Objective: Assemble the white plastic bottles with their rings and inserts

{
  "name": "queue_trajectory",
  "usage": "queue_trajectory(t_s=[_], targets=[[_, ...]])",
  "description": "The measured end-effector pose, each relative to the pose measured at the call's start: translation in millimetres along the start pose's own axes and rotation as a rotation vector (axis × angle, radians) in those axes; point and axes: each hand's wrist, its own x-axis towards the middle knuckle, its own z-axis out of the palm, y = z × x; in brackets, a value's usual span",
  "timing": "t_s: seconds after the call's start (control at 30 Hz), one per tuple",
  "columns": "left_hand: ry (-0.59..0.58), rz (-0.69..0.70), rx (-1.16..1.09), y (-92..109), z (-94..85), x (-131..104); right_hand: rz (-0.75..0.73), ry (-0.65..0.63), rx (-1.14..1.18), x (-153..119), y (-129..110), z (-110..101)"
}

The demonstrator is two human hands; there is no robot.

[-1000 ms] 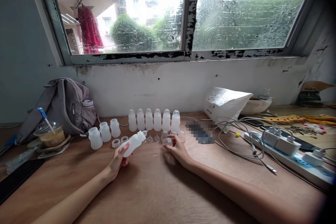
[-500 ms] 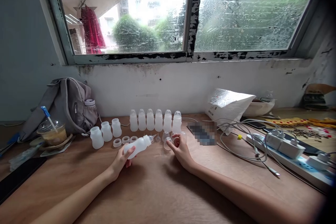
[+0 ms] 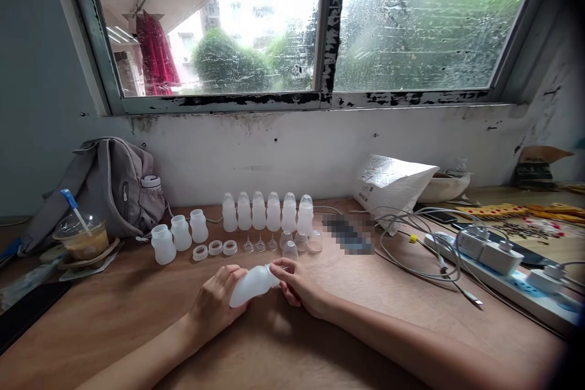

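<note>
- Two in all: one left hand (image 3: 217,295), one right hand (image 3: 297,285).
- One tilted bottle (image 3: 253,286) at the hands.
- Six capped bottles (image 3: 258,213), lined up in one back row.
- Three uncapped bottles (image 3: 181,234) farther left.
- Three white rings (image 3: 215,253).
- Three clear teats (image 3: 260,247).
- Four clear domes (image 3: 289,250): three behind, one in front.
- One grey backpack (image 3: 107,170), one lidded flask (image 3: 151,182) in a side pocket.
- One plastic cup (image 3: 86,248), one straw (image 3: 78,213).
- One white bag (image 3: 393,183).
- One power strip (image 3: 521,285).
- One red garment (image 3: 155,52) outside.
</note>
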Motion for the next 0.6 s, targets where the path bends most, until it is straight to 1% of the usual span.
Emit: queue_trajectory(t_s=[0.07, 0.17, 0.23, 0.33, 0.43, 0.6], targets=[[0.006, -0.021, -0.021, 0.2, -0.8, -0.1, -0.004, -0.034, -0.027, -0.1, -1.5, -0.6], [0.011, -0.127, -0.107, 1.1, -3.7, 0.8, -0.061, -0.061, -0.064, -0.2, -1.8, -1.4], [-0.003, -0.181, -0.159, 2.3, -6.5, 1.6, -0.071, -0.09, -0.085, 0.3, -1.2, -2.1], [-0.049, -0.153, -0.181, 5.5, -11.3, 2.1, -0.041, -0.14, -0.103, 1.2, -0.8, -2.6], [-0.106, -0.119, -0.22, 8.8, -16.1, 2.4, -0.042, -0.168, -0.085, 1.3, -0.5, -2.0], [-0.184, -0.214, -0.395, 11.7, -22.7, 7.5, -0.042, -0.188, -0.071, 0.5, 1.3, -0.8]])
